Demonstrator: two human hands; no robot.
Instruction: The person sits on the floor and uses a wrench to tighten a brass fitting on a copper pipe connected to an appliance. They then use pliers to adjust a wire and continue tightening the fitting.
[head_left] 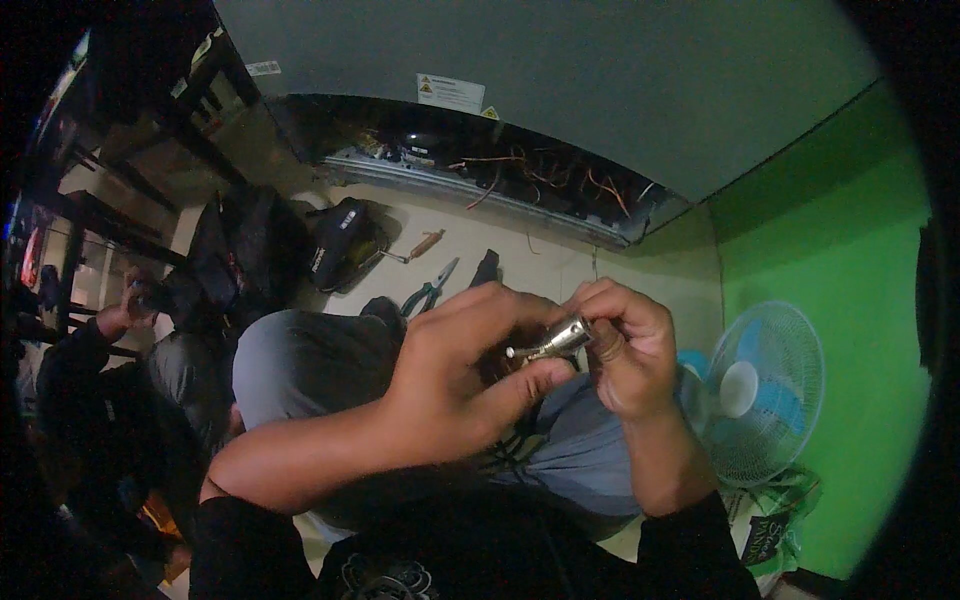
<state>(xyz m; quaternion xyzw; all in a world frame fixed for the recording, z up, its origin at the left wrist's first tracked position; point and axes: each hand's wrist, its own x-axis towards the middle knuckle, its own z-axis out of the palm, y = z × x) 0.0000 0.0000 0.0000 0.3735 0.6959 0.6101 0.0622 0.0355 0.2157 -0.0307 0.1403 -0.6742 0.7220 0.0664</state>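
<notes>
Far left, a co-worker (85,410) in dark clothes beside the floor's left edge; next, a black bag (245,250) slumped on the floor (460,225), a smaller black pouch (340,240) just beside it; then a wooden-handled tool (428,244) and pliers (432,290) with dark green grips, jaws slightly parted, short of the floor's far edge, where a grey appliance (600,60) stands with copper-coloured tubing (535,172) showing in its open base; left hand (465,350) half curled, fingers above and thumb below, holding the narrow end of a metal fitting (565,338); fitting lies between both hands, over the lap, tilted; silvery, shiny, bright highlights along its side; broad and round at upper right, stepping down to a slim stem with pale round tip at lower left; right hand (635,350) nearly closed, thumb and fingers pinching the broad end; beyond, a fan (740,390), blue blades in a white guard, by the green wall (850,200) at the floor's right edge.
</notes>
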